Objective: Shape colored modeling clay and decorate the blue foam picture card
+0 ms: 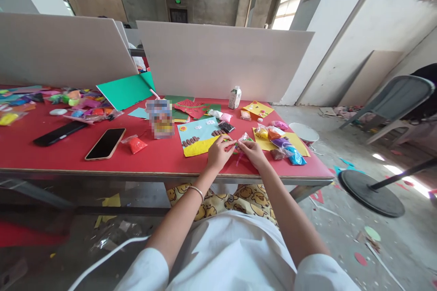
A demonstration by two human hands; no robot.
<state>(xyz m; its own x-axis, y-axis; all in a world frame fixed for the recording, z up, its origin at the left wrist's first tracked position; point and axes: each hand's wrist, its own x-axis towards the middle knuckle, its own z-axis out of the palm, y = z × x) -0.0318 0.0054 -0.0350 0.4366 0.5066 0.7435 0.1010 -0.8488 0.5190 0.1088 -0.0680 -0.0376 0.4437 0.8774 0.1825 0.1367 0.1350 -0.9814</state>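
Observation:
My left hand (221, 151) and my right hand (251, 153) meet above the front of the red table, thumbs and fingers pinched together. Between the fingertips a small green piece (236, 145) shows, too small and covered to tell its kind. Just beyond the right fingers lies a clear plastic bag (245, 137). Left of my hands is a light blue card picture (201, 128) with an orange sun, white clouds, brown lumps and a yellow band (200, 146). Right of them, packets of coloured modelling clay, such as a blue packet (296, 155) and a purple packet (282, 142), rest on yellow sheets.
On the red table (164, 157) lie a phone (105, 144), a black case (60, 133) and a red clay packet (135, 144). A drink carton (234, 97) stands before an upright pale board (218, 61). A white-topped bucket (303, 132) is on the floor at right.

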